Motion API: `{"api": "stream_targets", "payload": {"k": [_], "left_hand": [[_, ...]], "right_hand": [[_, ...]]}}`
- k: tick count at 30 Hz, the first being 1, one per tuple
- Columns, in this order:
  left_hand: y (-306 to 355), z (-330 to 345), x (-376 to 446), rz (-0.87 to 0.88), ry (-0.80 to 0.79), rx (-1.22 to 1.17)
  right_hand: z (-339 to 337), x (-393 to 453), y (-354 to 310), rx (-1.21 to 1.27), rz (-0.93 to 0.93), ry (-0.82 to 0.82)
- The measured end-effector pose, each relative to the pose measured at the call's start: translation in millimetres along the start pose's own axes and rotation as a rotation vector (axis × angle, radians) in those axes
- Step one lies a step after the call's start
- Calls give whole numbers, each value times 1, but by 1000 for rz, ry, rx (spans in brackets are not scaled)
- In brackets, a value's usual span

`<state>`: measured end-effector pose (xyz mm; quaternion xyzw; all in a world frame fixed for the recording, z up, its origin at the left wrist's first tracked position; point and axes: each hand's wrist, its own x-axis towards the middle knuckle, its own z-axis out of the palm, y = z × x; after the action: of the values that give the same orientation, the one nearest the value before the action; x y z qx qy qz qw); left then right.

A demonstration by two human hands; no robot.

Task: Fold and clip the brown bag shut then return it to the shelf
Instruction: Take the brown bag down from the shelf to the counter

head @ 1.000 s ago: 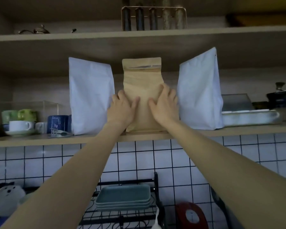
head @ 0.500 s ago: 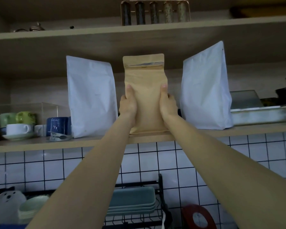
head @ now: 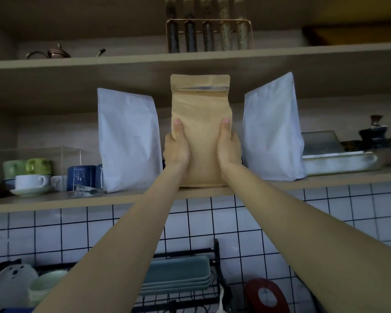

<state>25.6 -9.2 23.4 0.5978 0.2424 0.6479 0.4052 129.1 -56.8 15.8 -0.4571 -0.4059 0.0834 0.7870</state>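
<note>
I am looking up at the brown bag (head: 200,132), which is standing upright at the front edge of the shelf (head: 54,201), its long axis vertical and its unfolded top just under the board above. I am seeing both hands wrapped around its lower half: the left hand (head: 176,152) on the bag's left edge, the right hand (head: 228,150) on its right edge, thumbs lying flat on the front face and the other fingers hidden behind. Both are closing firmly on the bag; neither is nearer, they are sitting level with each other. A white bag (head: 129,141) is standing just left of the brown bag and another white bag (head: 272,129) just right of it, each a little apart from my knuckles. A clip (head: 86,192) is lying further left of the brown bag, on the same shelf. I judge the folding is not yet started, so the bag should be coming straight toward me and down, kept upright between its neighbours.
</note>
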Motion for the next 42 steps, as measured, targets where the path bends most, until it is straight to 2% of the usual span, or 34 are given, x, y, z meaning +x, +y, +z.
{"api": "stream_targets", "payload": {"k": [6,11,20,25,31,36,42], "left_hand": [[15,-1,-42,31,68,-96],[39,8,-78,79,97,-101],[45,44,-171,67,106,-110],[22,58,-233,42,94,-45],[-23,66,-313,-25,25,33],[-63,66,-371,-144,-49,32],[-123,54,-437,-226,-144,185]], "right_hand": [[-20,-29,-25,-51,-82,-31],[-47,-60,-50,-49,-159,6],[-133,-107,-57,-17,-153,10],[-180,-139,-34,-20,-78,4],[-239,-186,17,39,185,19],[-285,-232,57,105,198,6],[-331,-284,113,59,316,0]]}}
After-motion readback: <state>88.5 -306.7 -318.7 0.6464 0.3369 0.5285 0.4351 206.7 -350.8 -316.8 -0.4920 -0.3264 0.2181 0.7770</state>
